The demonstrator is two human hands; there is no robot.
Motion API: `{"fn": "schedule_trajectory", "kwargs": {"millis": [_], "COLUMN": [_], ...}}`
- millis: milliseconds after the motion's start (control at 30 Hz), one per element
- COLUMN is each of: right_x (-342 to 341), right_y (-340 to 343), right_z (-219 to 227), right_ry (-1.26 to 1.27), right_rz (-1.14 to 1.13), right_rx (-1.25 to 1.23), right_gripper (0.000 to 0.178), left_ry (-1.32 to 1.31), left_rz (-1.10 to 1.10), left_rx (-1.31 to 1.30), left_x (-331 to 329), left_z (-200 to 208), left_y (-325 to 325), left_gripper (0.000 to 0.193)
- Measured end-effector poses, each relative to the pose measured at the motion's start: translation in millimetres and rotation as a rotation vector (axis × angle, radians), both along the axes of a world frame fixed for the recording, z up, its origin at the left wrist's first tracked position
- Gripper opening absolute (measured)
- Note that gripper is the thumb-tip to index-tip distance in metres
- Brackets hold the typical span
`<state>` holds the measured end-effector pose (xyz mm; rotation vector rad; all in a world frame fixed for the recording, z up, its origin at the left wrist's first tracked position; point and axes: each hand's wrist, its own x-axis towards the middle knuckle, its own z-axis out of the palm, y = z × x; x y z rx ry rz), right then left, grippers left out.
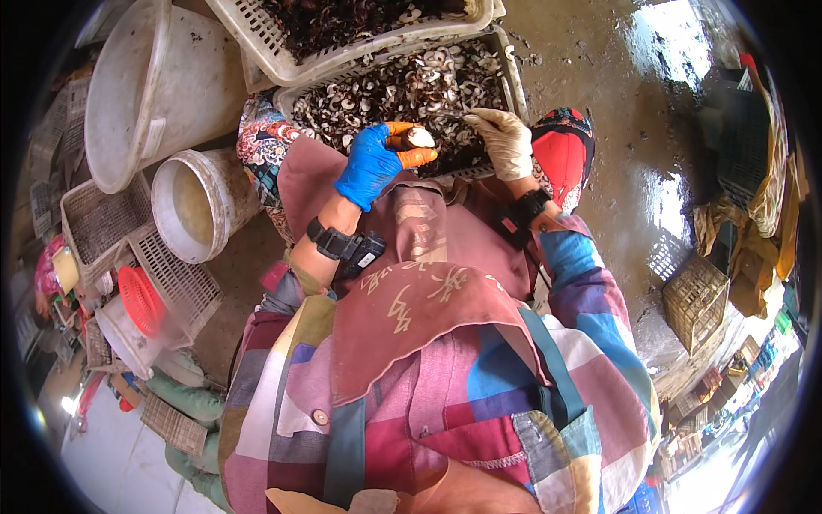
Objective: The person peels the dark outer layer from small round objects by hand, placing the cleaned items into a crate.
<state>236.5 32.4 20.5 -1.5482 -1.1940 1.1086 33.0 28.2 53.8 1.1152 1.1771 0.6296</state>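
Note:
My left hand (377, 163), in a blue glove with orange fingertips, pinches a small pale shellfish (419, 138) with a brownish edge between thumb and fingers. To its right, my right hand (505, 146), in a whitish glove, has its thumb and fingers pressed together. A thin dark sliver seems to stick out of that pinch toward the left hand, but it blends into the background. Both hands are over the near edge of a pale plastic crate (512, 77) filled with dark and whitish shellfish pieces (377, 94). The hands are apart from each other.
A second pale crate (300, 58) of dark shellfish overlaps the far side. On the left stand a large white tub (201, 77), a white bucket (224, 197), slatted baskets (184, 278) and a red colander (142, 301). Wet floor (625, 163) and a basket (698, 300) lie right.

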Motion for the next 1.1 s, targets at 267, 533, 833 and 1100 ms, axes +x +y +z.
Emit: {"fn": "schedule_trajectory", "kwargs": {"millis": [267,533,833,1100], "right_x": [5.3,-22.6,-42.2,-48.5], "right_y": [-6.2,-12.3,-11.6,4.6], "right_z": [-17.8,14.4,-8.8,28.8], "right_ry": [-0.190,0.088,0.884,0.532], "right_rz": [0.069,0.033,0.059,0.000], "right_rx": [0.062,-0.003,-0.453,-0.340], "right_gripper": [0.014,0.014,0.021,0.011], "left_ry": [-0.037,-0.046,0.003,0.557], "left_rz": [0.035,0.034,0.026,-0.333], "left_rx": [0.000,0.006,0.172,0.565], "left_x": [1.2,-1.3,3.8,-4.1], "left_z": [5.2,-6.3,-12.6,-2.9], "left_y": [-3.5,-1.7,10.1,27.5], "left_gripper": [0.037,0.037,0.046,0.043]}}
